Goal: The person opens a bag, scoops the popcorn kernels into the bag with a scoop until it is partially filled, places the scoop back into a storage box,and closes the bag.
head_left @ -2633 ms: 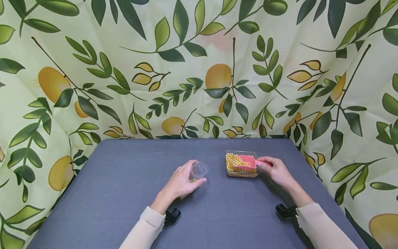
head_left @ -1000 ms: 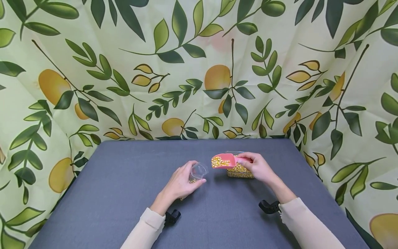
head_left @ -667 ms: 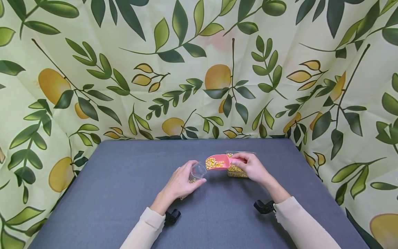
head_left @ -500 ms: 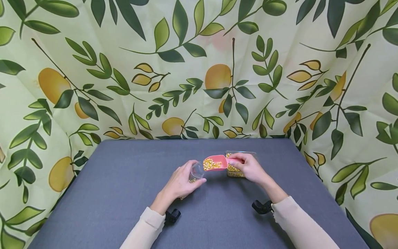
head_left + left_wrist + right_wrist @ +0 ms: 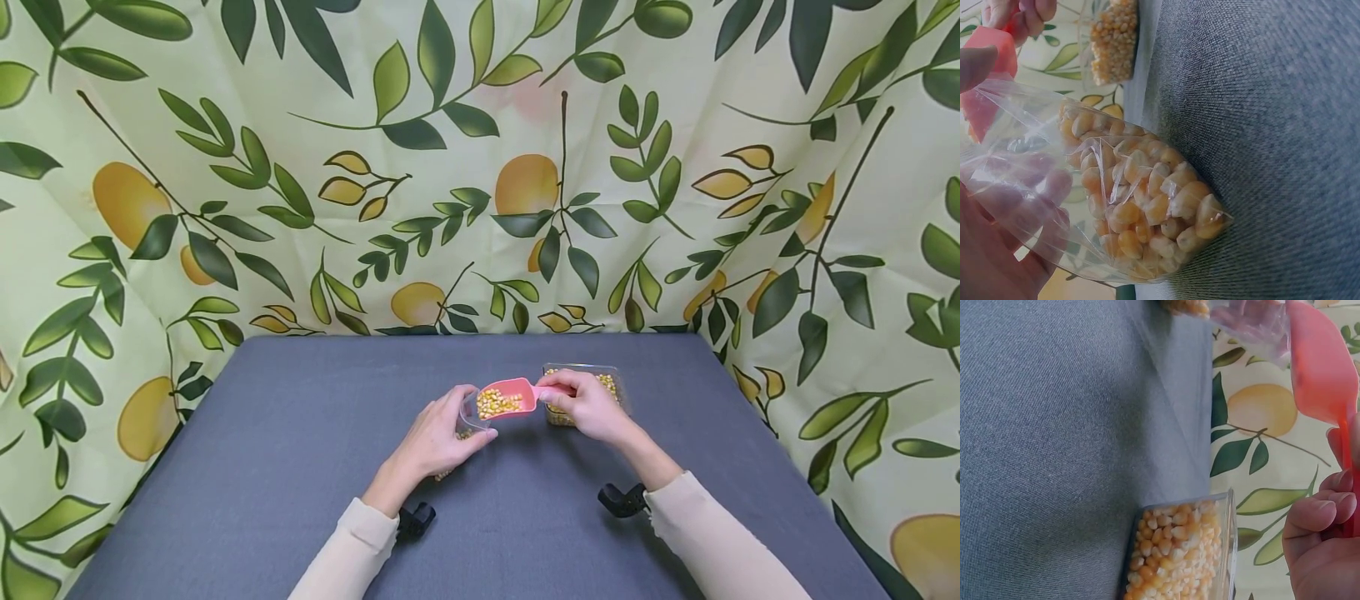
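Observation:
My left hand (image 5: 438,433) grips a clear plastic bag (image 5: 1047,119) near its mouth, holding it upright with the mouth spread. Corn kernels (image 5: 1141,194) fill the lower part of the bag, which stands on the table. My right hand (image 5: 588,404) pinches the handle of a pink scoop (image 5: 517,393) loaded with kernels. The scoop's front edge overlaps the bag's mouth in the head view, and in the left wrist view it shows at the opening beside my thumb. Behind my right hand sits a clear rectangular container (image 5: 1230,544) of corn kernels, partly hidden by that hand.
A grey-blue cloth covers the table (image 5: 315,433). Patterned fabric (image 5: 450,167) with leaves and fruit hangs behind and at both sides. Black wrist straps with cameras (image 5: 622,500) hang below the sleeves.
My right hand has lifted the scoop with kernels out of the container and carried it left to the bag's mouth. My left hand and the bag have stayed in place.

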{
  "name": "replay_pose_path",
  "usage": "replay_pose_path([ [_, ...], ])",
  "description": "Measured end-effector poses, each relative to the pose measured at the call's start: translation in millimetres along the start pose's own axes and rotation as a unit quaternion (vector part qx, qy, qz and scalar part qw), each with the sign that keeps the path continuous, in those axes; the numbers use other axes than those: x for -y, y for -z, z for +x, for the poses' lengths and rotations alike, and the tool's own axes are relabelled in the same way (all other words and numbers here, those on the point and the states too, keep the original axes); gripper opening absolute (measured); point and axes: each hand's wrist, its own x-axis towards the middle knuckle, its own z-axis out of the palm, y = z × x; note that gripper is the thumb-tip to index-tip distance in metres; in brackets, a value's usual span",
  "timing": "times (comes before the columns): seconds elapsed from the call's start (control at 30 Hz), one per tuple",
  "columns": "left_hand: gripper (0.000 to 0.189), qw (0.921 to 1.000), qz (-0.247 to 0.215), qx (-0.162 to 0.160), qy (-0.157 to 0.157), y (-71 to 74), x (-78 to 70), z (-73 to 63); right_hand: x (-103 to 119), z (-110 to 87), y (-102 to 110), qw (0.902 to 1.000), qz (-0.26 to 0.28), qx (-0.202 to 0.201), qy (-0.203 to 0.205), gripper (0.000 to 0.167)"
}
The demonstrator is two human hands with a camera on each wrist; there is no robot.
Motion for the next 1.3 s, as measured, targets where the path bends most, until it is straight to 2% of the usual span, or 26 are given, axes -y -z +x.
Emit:
replay_pose_path([
  [0.43,0.066,0.9998,0.012,-0.014,-0.011,0.0,0.2,0.7,9,5.5,-7,0.9962,-0.07,-0.004,0.051,0.009],
  [0.83,0.066,0.9998,0.012,-0.012,-0.006,-0.7,0.3,0.1,22,4.4,-9,0.9884,-0.125,-0.006,0.086,0.011],
  [1.3,0.066,0.9997,0.009,-0.016,-0.013,-0.8,0.7,0.5,25,4.5,-11,0.9797,-0.157,-0.013,0.123,0.014],
])
